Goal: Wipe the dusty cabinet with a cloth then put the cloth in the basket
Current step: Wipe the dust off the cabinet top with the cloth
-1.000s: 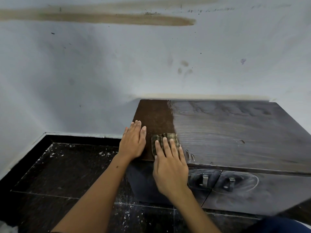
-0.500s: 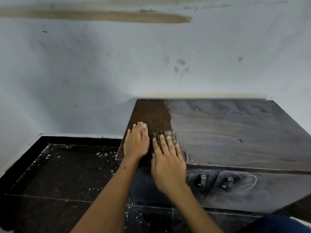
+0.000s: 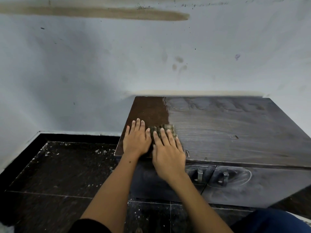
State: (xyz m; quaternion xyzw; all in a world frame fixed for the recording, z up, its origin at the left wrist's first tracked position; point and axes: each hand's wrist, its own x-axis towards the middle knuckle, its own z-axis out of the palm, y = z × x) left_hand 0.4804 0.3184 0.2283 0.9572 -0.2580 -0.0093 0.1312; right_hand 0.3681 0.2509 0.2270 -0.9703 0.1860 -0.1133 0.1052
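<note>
A low dark cabinet (image 3: 227, 132) stands against the wall; its top is grey with dust except for a clean brown strip at the left end. A folded checked cloth (image 3: 164, 129) lies on the top at the border between the clean strip and the dust. My right hand (image 3: 168, 152) presses flat on the cloth with straight fingers and covers most of it. My left hand (image 3: 136, 140) rests flat on the clean strip, right beside the cloth. No basket is in view.
Two dusty cabinet doors with metal handles (image 3: 199, 175) face me below the top. A stained white wall (image 3: 117, 64) runs behind the cabinet. The dark tiled floor (image 3: 58, 174) at the left is speckled with white bits. My dark-clad knee (image 3: 272, 221) shows at the lower right.
Both hands have slid a little away from me along the clean strip's edge, the right one pushing the cloth; my left hand has closed up beside the cloth.
</note>
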